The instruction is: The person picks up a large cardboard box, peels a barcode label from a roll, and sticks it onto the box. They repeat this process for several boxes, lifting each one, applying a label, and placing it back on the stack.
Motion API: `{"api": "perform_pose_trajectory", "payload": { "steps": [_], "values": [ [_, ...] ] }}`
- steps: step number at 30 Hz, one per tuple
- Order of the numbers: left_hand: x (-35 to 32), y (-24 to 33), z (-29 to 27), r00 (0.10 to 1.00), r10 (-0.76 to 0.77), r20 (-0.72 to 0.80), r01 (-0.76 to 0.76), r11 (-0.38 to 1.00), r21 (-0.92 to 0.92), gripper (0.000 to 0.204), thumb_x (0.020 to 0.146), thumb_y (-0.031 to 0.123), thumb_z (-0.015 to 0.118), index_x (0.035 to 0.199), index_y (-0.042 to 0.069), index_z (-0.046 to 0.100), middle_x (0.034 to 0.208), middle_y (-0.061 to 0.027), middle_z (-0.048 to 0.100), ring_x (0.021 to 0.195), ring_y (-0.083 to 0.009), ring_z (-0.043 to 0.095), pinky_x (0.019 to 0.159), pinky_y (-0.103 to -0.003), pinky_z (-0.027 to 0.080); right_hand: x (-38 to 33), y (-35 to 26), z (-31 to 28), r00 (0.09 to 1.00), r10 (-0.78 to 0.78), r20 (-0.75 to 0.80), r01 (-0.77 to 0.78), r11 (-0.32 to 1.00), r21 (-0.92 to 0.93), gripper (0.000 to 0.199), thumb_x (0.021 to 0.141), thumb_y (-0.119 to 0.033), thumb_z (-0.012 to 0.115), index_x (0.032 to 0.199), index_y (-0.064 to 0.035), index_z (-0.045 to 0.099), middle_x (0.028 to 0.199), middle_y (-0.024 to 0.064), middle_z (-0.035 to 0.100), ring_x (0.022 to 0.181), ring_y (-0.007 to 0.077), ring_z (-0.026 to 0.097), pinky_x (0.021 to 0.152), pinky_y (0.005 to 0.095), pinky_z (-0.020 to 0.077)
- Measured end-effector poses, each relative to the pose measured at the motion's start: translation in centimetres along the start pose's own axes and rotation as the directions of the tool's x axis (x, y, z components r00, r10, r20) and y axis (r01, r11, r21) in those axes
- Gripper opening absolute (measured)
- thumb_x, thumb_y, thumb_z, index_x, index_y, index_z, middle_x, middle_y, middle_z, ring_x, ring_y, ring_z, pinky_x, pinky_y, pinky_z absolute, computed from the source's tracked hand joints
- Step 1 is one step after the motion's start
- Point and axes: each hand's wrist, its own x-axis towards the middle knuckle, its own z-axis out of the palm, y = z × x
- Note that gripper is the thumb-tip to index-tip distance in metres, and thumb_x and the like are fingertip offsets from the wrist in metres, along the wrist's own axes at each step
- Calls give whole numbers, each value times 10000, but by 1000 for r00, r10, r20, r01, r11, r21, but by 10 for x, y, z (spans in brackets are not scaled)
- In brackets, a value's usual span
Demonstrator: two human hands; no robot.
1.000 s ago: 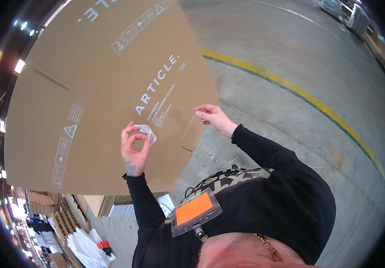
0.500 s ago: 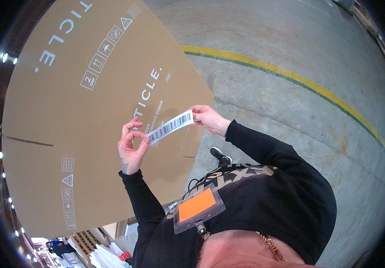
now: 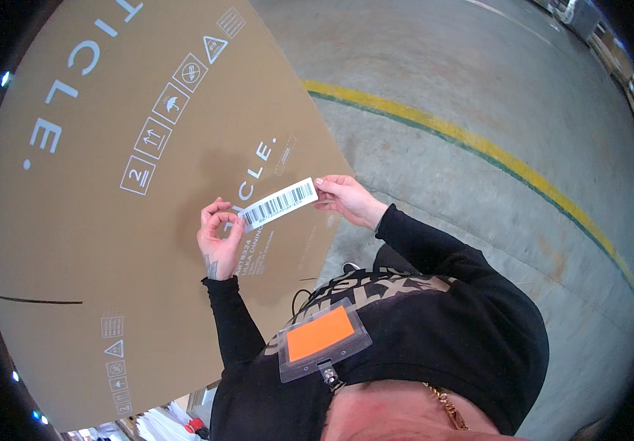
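A white barcode label (image 3: 279,203) is stretched between my two hands, tilted up toward the right. My left hand (image 3: 218,234) pinches its lower left end between thumb and forefinger, the other fingers curled loosely. At the upper right end, my right hand (image 3: 346,198) grips it with thumb and fingers. Behind the label stands a large brown cardboard box (image 3: 163,242) with white printing and handling symbols. The label covers part of that printing. Whether the label touches the box I cannot tell.
Grey concrete floor (image 3: 434,66) spreads to the right of the box, crossed by a curved yellow and green line (image 3: 464,143). A dark slit or strap (image 3: 38,300) marks the box's left side. White sheets (image 3: 159,426) and a red object (image 3: 195,425) lie at the bottom left.
The box fills more of the view and its printing looks larger, so I am closer to it. The label has turned flatter toward me, still held at both ends.
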Motion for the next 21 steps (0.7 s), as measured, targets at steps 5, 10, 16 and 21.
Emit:
{"api": "perform_pose_trajectory", "payload": {
  "steps": [5,10,16,21],
  "values": [
    [23,-22,21,987,-91,-136,96,995,29,76,782,50,737,788,29,664,1130,-94,586,1253,-271,492,1067,-437,334,45,-24,-18,1000,-3,-11,1,982,-191,175,961,-214,624,1029,-64,683,994,26,692,940,109,623,873,299,494],
    [31,-59,59,910,-202,-361,217,976,0,102,766,83,773,785,47,680,1092,-87,603,1137,-229,539,1020,-407,376,107,-40,-47,989,-89,114,130,898,-421,107,892,-114,704,944,-21,699,891,29,703,818,71,625,748,247,509],
    [10,-125,135,731,-341,-591,396,918,-39,173,727,148,828,796,54,700,1000,-73,611,989,-197,571,913,-354,432,175,-49,-102,975,-3,224,168,670,-723,151,842,-123,749,898,10,707,863,73,707,767,101,642,700,272,527],
    [10,-190,188,595,-407,-693,466,877,-114,180,724,146,835,800,52,701,857,-42,599,797,-148,560,737,-294,447,218,-33,-135,927,-171,335,376,388,-841,177,790,-144,769,881,-3,714,836,120,686,765,205,659,711,328,519]
  ]
}}
